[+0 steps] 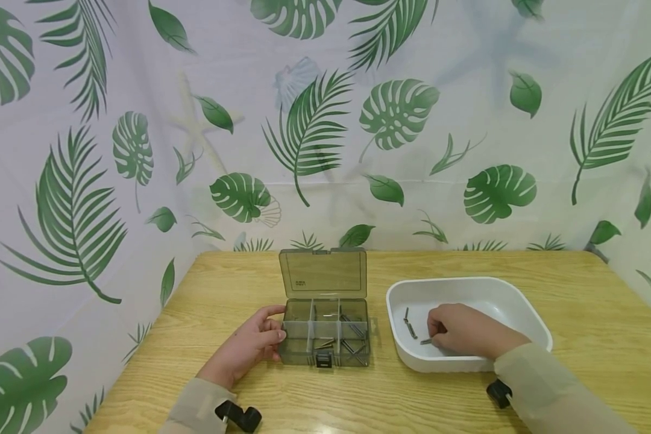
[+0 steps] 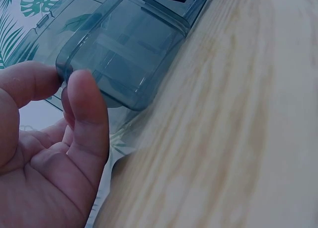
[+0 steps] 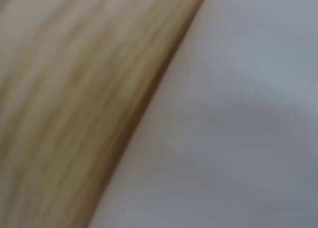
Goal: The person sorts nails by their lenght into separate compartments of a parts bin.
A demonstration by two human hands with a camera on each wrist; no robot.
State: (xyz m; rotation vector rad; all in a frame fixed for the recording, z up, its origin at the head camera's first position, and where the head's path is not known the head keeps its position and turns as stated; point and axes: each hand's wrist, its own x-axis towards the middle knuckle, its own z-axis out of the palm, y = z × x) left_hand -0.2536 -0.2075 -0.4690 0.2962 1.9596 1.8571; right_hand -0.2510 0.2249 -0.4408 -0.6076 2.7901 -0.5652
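A smoky clear compartment box [image 1: 298, 346] stands on the table with its lid [image 1: 322, 274] raised at the back. My left hand [image 1: 252, 340] holds the box by its left side, thumb and forefinger at the edge, as the left wrist view also shows. Small metal screws [image 1: 352, 346] lie in the right compartments, and brass-coloured ones [image 1: 325, 344] in the front middle one. Inside the white tray [image 1: 466, 364], my right hand [image 1: 466, 330] reaches down with curled fingers and pinches a small screw [image 1: 425, 342]. The right wrist view shows only tray wall and table.
More screws [image 1: 410, 327] lie in the tray's left part. The box has a black latch [image 1: 323, 360] at its front. Behind the wooden table [image 1: 239, 277] hangs a leaf-patterned cloth [image 1: 325, 150]. Black wrist mounts [image 1: 239, 416] sit on both sleeves.
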